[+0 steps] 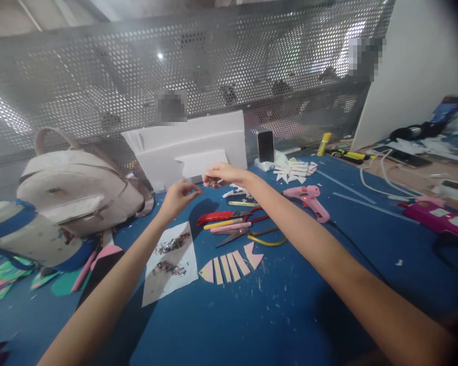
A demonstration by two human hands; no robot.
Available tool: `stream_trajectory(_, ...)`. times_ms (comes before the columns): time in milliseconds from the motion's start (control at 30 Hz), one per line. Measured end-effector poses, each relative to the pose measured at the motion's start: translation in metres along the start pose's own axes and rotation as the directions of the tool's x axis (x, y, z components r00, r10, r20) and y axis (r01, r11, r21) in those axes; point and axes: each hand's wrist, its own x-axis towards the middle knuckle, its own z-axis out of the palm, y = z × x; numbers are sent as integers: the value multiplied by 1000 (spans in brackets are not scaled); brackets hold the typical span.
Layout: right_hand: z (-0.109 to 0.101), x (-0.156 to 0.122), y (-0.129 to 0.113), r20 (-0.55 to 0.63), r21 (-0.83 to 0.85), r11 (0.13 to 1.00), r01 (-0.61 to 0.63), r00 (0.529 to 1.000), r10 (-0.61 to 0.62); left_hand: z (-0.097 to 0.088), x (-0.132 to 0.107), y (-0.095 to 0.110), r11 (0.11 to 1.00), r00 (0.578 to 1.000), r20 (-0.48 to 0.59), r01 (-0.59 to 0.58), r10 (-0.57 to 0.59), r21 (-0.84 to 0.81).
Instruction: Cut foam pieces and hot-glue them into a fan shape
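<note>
Both my hands are raised over the far part of the blue table, a small gap between them. The fingers of my left hand (178, 197) are bent, their tips drawn together in a pinch. My right hand (224, 175) is closed with its fingers curled down. Anything in either hand is too small to make out. Below them lie a red-handled cutter (216, 217), a yellow and a pink pen, and scissors (234, 234). Nearer me, pink-and-cream cut pieces (226, 267) form a fish shape. Left of these, a white sheet (152, 291) carries two heaps of glitter.
A pink glue gun (309, 198) with a black cord lies right. White foam sheets (198, 136) and a phone (266, 146) stand at the back, near another striped cut-out (294, 170). A beige backpack (76, 178) and a large bottle (26, 236) are left. A perforated screen (137, 66) stands behind.
</note>
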Motion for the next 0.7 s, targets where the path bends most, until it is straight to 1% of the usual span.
stream_trajectory(167,-9,1,3,-80,-16,1000,-25,997,23,-3,-5,-6,998,998,31,47,-46,-43)
stream_trajectory(333,-17,3,7,-157,-74,993,-94,984,82,-15,-20,-17,985,986,58,159,-155,-71)
stream_trajectory(533,-17,12,17,-215,-172,969,-176,967,138,-35,-37,-31,960,962,28,274,-273,-57)
stream_trajectory(700,-16,13,24,-224,-248,941,-228,959,174,-44,-46,-39,940,941,-9,337,-338,-59)
